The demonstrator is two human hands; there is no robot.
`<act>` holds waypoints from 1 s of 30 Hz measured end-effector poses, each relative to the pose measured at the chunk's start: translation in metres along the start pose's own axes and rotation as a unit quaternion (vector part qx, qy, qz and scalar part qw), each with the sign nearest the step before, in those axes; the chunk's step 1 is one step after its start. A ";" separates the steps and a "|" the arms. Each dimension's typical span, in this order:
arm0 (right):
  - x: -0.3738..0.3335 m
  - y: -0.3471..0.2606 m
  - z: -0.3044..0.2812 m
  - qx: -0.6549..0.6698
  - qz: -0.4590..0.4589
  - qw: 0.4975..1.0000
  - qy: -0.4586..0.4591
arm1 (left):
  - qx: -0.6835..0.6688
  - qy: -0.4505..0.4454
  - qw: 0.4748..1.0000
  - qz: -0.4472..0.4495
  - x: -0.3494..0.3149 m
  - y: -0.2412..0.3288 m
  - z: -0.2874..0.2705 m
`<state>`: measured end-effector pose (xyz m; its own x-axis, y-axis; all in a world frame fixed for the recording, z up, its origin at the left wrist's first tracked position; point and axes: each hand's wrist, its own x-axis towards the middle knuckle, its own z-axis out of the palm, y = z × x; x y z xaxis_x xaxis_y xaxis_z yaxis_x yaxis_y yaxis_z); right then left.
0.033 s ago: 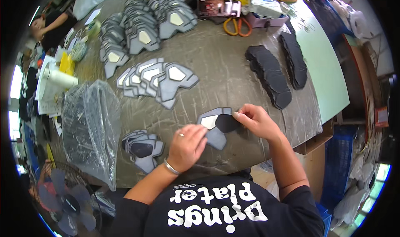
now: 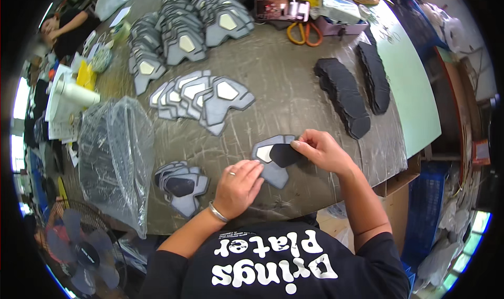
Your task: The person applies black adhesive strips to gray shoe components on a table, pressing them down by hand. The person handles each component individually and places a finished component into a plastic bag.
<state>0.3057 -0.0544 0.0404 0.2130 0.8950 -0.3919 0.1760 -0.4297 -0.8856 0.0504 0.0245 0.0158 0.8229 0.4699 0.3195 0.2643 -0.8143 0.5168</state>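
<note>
A grey, dark-edged cut piece lies flat on the table near me, a white patch partly visible on it. Over its right side is a black angular patch, pinched at the upper right edge by the thumb and fingers of my right hand. The black patch overlaps part of the white one. My left hand, wearing a ring and a bracelet, rests with fingers stretched out, their tips at the grey piece's left edge. Left of it sits a small stack of grey pieces, topped by a black patch.
Ahead lie fanned grey pieces with white patches and taller stacks behind. Two rows of black patches are at right. Orange-handled scissors and a phone lie far back. A plastic bag and fan are left.
The black patch in my right hand has shifted slightly left over the white patch, covering more of it. The whole view has moved a little; my left hand stays at the grey piece's edge.
</note>
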 end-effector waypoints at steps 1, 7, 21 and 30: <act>0.007 -0.007 0.007 -0.023 -0.014 1.000 -0.016 | 0.023 -0.016 1.000 -0.003 -0.008 0.001 -0.001; 0.039 -0.018 0.024 -0.119 -0.004 0.988 -0.102 | 0.041 -0.006 0.999 -0.016 -0.023 -0.003 0.007; 0.041 -0.019 0.030 -0.149 0.022 0.988 -0.029 | 0.025 0.004 0.999 -0.022 -0.023 -0.006 0.011; 0.041 -0.018 0.033 -0.159 0.022 0.987 -0.011 | 0.085 -0.033 0.996 -0.013 -0.020 -0.002 0.012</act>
<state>0.2794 -0.0056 0.0323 0.2072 0.8758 -0.4359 0.4608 -0.4804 -0.7463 0.0389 0.0130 -0.0010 0.8443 0.4726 0.2525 0.3627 -0.8509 0.3800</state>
